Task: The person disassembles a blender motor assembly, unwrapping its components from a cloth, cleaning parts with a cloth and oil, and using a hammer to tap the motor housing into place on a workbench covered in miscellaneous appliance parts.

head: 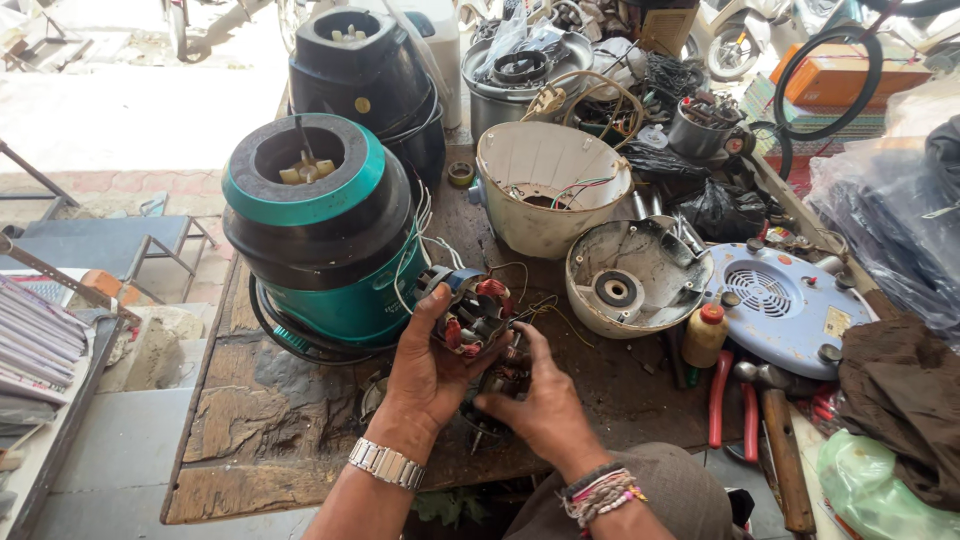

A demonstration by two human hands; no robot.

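Near the surface's (260, 440) front edge, the left hand (425, 365) grips a bare motor stator (470, 312) already out of its casing, the right hand (535, 400) pinches a dark part (497, 385) below; reassembly looks undone.

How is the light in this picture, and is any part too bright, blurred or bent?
Head view: the pavement at top left is washed out by sunlight, while the wooden bench lies in even shade with soft shadows. The left hand, the right hand and the motor stator are sharp. Straight edges bow slightly towards the corners, as a wide lens does.
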